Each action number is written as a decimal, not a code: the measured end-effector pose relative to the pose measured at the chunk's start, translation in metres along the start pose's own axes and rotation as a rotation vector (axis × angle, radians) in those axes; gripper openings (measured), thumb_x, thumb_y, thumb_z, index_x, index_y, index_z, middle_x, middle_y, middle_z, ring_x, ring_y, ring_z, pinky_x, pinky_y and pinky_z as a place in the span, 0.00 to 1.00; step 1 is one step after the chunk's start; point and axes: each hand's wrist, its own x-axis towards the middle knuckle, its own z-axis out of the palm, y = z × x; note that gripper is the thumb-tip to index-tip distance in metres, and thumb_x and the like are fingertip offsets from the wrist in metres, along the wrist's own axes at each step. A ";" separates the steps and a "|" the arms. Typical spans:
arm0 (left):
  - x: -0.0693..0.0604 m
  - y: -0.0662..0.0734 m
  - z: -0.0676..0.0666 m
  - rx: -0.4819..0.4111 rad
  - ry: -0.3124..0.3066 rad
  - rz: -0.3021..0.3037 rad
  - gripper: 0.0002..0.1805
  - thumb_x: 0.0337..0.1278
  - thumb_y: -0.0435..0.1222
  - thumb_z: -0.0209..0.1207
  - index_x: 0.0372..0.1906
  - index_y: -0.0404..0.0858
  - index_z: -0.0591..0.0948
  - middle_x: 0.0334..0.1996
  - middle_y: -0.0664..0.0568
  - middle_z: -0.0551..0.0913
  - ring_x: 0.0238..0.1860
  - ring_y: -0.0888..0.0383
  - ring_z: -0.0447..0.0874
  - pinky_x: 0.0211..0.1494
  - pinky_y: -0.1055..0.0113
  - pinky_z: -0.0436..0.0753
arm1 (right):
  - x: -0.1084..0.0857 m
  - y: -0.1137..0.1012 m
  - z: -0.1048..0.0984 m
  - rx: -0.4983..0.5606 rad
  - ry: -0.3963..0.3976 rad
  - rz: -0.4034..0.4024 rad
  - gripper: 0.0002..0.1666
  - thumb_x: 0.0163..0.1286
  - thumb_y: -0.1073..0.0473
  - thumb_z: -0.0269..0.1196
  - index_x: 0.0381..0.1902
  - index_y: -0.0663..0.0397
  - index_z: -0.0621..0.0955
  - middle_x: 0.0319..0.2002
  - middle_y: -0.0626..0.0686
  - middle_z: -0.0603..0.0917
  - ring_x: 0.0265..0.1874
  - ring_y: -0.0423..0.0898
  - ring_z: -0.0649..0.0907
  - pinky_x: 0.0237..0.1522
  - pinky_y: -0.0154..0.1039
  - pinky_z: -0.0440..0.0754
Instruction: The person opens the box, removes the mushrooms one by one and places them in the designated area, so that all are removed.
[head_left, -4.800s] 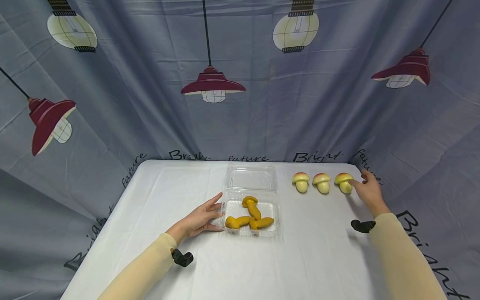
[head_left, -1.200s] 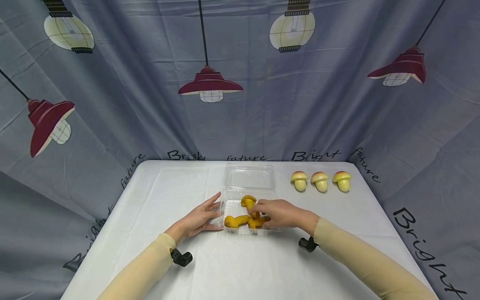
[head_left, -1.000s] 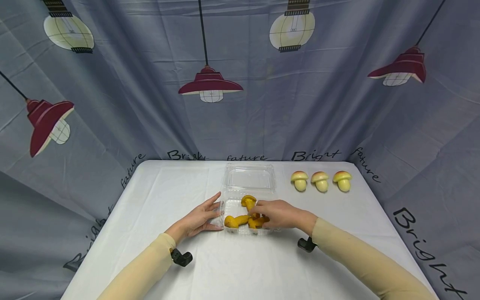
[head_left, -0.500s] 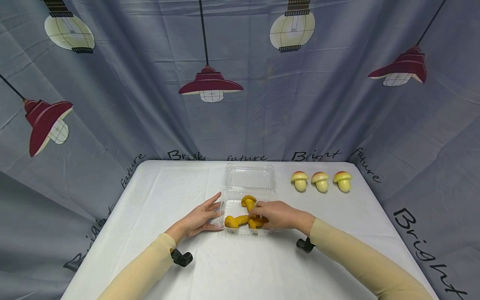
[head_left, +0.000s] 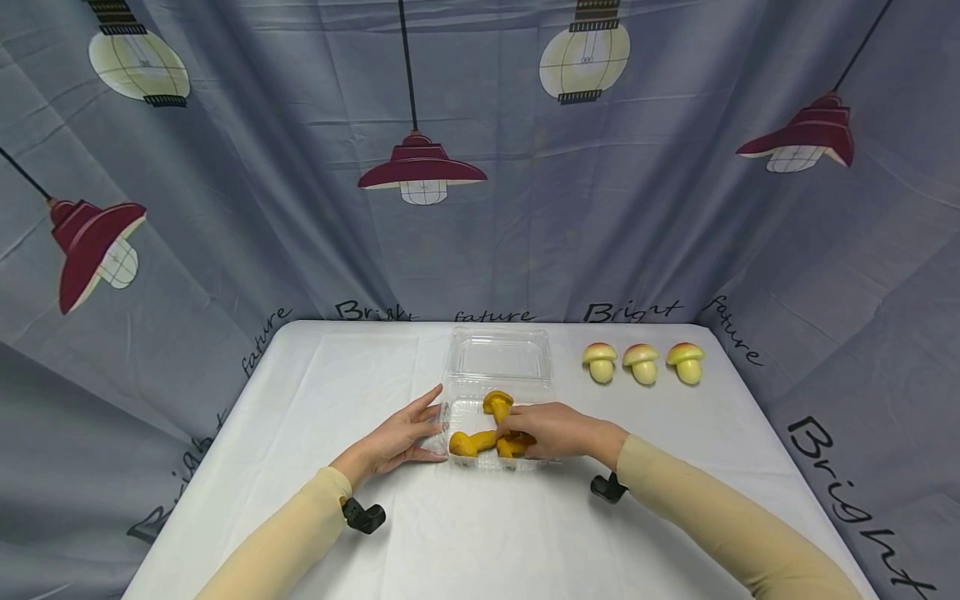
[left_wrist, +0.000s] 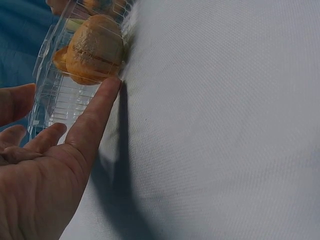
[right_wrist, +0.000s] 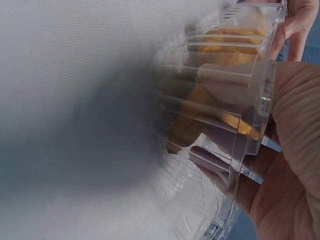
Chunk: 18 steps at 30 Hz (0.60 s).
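Head view: right hand pinches a boxed brown mushroom; left hand, fingers apart, touches the box; beyond them, three pale mushrooms lie unboxed.

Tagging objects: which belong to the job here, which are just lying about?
Likely in the job:
open box, left hand touching it
three orange mushrooms inside, right hand on one
three pale mushrooms, lined up; probably included

Just there:
table
curtain
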 end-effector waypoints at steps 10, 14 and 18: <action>-0.001 0.001 0.001 -0.001 -0.001 -0.003 0.42 0.78 0.29 0.50 0.84 0.55 0.45 0.83 0.40 0.38 0.76 0.33 0.56 0.58 0.44 0.84 | 0.001 0.000 -0.002 0.040 -0.014 0.016 0.29 0.62 0.67 0.73 0.57 0.35 0.82 0.43 0.36 0.81 0.40 0.40 0.80 0.45 0.37 0.82; -0.001 0.001 0.001 0.000 0.000 -0.002 0.42 0.78 0.29 0.50 0.84 0.55 0.45 0.83 0.40 0.38 0.76 0.33 0.55 0.57 0.44 0.84 | 0.001 0.001 -0.003 0.058 -0.009 0.010 0.27 0.64 0.66 0.72 0.58 0.36 0.82 0.43 0.37 0.81 0.40 0.42 0.81 0.44 0.35 0.81; -0.001 0.001 0.001 -0.001 0.001 -0.001 0.43 0.77 0.29 0.51 0.84 0.55 0.45 0.83 0.40 0.38 0.76 0.33 0.55 0.57 0.44 0.85 | 0.000 0.002 -0.005 0.085 -0.004 0.025 0.27 0.65 0.65 0.71 0.59 0.37 0.82 0.45 0.37 0.81 0.41 0.42 0.81 0.44 0.35 0.81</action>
